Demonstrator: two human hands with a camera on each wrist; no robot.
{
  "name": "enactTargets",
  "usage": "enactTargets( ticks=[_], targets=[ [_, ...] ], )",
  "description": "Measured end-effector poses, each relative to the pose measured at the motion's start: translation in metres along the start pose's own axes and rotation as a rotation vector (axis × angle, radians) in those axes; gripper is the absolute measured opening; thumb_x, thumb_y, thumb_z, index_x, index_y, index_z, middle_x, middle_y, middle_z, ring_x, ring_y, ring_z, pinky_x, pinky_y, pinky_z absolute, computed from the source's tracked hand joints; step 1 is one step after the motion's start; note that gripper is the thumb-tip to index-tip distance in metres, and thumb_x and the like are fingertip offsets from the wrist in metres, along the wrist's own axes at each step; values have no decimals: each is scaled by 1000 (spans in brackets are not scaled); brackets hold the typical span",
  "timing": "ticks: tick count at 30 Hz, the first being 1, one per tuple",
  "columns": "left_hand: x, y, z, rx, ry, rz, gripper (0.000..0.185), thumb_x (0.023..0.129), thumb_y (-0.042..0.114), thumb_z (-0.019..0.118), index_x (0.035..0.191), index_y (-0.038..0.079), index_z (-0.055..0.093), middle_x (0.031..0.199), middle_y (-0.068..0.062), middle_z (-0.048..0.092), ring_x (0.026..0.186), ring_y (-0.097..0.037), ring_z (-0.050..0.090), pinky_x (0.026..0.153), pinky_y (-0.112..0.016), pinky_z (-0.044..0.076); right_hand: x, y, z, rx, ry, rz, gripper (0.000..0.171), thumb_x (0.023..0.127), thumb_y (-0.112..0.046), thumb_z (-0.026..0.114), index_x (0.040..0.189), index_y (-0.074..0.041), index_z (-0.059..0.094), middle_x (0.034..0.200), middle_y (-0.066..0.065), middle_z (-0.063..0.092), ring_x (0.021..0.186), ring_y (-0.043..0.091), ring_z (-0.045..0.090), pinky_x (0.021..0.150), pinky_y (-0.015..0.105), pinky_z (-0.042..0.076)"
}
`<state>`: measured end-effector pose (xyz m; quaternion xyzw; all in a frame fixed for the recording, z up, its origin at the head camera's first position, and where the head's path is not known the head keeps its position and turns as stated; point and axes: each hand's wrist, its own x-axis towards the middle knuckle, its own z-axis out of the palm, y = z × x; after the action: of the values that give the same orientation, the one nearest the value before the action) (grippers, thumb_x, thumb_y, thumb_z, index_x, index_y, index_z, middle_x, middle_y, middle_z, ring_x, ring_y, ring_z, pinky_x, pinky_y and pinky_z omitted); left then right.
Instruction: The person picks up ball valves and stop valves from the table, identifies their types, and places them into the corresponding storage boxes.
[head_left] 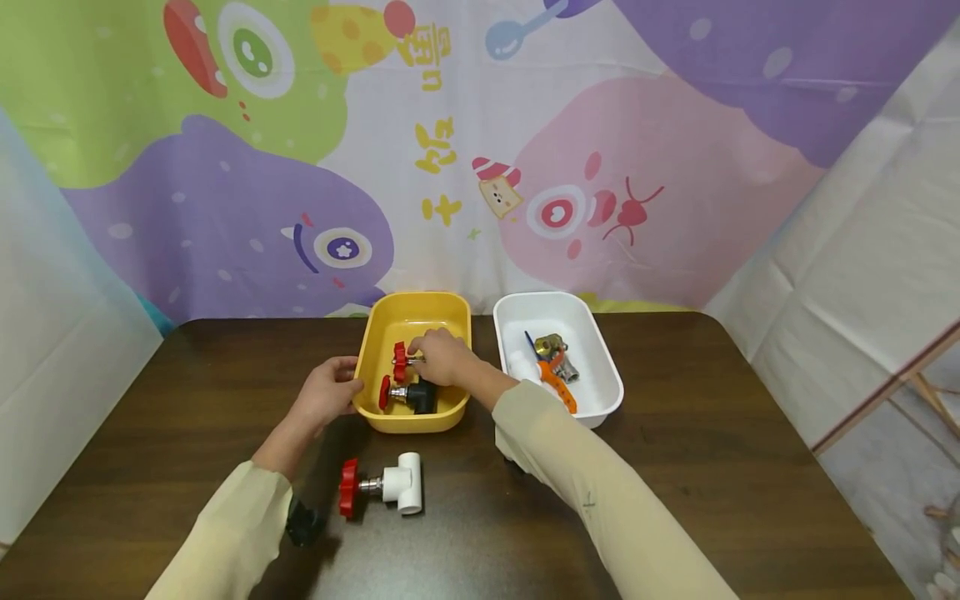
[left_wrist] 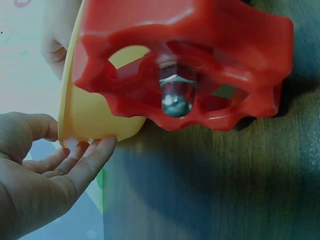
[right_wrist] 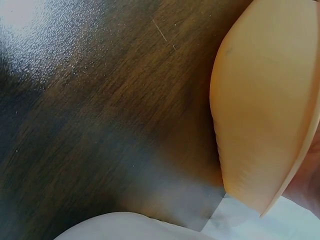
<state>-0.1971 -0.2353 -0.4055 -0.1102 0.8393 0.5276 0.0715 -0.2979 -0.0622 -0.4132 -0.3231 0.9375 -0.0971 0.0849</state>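
Observation:
My left hand (head_left: 322,396) grips the left rim of a yellow plastic bin (head_left: 416,423), thumb at the rim and fingers against the outer wall in the left wrist view. Inside the bin, my right hand (head_left: 444,357) pinches the metal stem of a valve with a red handwheel (head_left: 400,363); the hand hides the rest of that valve. Just in front of it lies a valve with a black body (head_left: 423,397) and a red handwheel. On the table near my left forearm is a white tee-shaped valve (head_left: 403,485); its red handwheel (left_wrist: 185,30) looms large in the left wrist view.
Right of the yellow bin stands a white bin (head_left: 609,398) holding an orange-handled tool (head_left: 558,385), brass and metal fittings (head_left: 551,345) and white pieces. A patterned cloth (head_left: 465,125) hangs behind the dark wooden table (head_left: 675,500).

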Motion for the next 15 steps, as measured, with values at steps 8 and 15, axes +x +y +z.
enactTargets(
  ticks=[8, 15],
  targets=[
    [1, -1, 1, -3, 0, 4, 49, 93, 5, 45, 139, -7, 31, 128, -30, 44, 106, -39, 57, 75, -38, 58, -2, 2, -3, 26, 20, 0, 33, 94, -31, 52, 123, -19, 61, 123, 4, 58, 119, 24, 49, 92, 39, 48],
    [3, -3, 1, 3, 4, 4, 48, 94, 6, 45, 138, -6, 32, 129, -30, 45, 106, -39, 57, 75, -38, 58, -7, 3, -10, 67, 51, -22, 35, 93, -30, 53, 124, -17, 60, 123, 5, 60, 116, 22, 52, 97, 34, 46]
  ],
)
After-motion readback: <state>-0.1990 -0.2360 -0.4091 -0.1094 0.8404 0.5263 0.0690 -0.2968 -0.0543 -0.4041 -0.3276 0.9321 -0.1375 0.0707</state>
